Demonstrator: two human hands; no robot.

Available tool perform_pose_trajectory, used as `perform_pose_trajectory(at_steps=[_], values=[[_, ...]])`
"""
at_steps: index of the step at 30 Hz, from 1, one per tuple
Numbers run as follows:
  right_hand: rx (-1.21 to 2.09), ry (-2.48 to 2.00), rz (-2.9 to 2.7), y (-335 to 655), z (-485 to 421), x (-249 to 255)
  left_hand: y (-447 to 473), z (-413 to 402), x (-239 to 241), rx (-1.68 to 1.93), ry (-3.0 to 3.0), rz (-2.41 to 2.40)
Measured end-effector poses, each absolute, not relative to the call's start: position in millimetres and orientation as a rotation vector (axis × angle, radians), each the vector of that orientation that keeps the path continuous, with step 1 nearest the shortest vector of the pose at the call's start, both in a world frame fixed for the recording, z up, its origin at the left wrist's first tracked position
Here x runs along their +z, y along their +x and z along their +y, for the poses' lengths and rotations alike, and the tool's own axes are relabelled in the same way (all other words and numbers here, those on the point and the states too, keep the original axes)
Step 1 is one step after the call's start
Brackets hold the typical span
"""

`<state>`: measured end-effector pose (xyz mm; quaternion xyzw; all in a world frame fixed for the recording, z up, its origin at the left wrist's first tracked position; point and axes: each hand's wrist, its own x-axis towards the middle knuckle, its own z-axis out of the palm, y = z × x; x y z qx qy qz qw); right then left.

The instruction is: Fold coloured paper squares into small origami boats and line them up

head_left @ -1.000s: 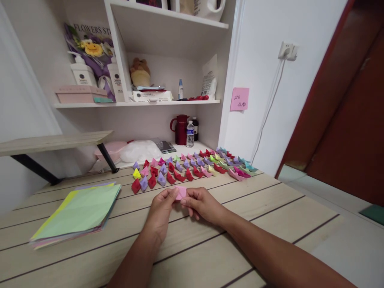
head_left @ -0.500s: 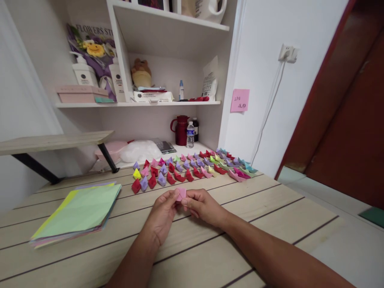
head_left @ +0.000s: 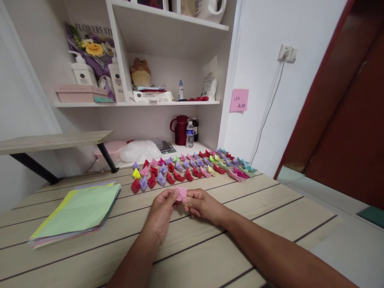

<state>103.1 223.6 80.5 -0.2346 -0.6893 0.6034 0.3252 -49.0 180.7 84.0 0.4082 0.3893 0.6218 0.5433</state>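
A small folded piece of pink paper [head_left: 181, 194] is held up over the middle of the table between both hands. My left hand [head_left: 163, 208] pinches its left side, thumb in front. On its right side my right hand [head_left: 202, 205] grips it between thumb and fingers; the fingers behind the paper are partly hidden. Beyond the hands stand several rows of folded paper boats [head_left: 178, 177] in red, purple, pink, yellow, green and blue. To the left lies a stack of coloured paper sheets [head_left: 79, 210], light green on top.
The slatted wooden table [head_left: 126, 248] carries a small raised shelf [head_left: 57, 142] on black legs at the left. Behind are a white shelf unit [head_left: 168, 32], a red jug [head_left: 181, 131] and a water bottle [head_left: 190, 135]. A pink note [head_left: 239, 100] sticks to the wall.
Both hands keep their hold on the pink paper, with only a very slight shift of the fingers. The view has moved slightly; the boats and paper stack stay in place.
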Motion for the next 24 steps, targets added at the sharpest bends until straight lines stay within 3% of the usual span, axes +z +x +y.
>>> perform_pose_trajectory(at_steps=[7,16,24], values=[[1.503,-0.740,-1.869,100.5,224.3,76.2,-45.3,180.0,82.2,1.490,1.101,1.072],[1.079,-0.797,-1.754,105.5,225.3,85.3,-48.5,185.0,81.4,1.508,1.219,1.294],[1.157,-0.759,-1.742,102.1,226.2,81.8,-45.5,181.7,84.5,1.421,1.307,1.300]])
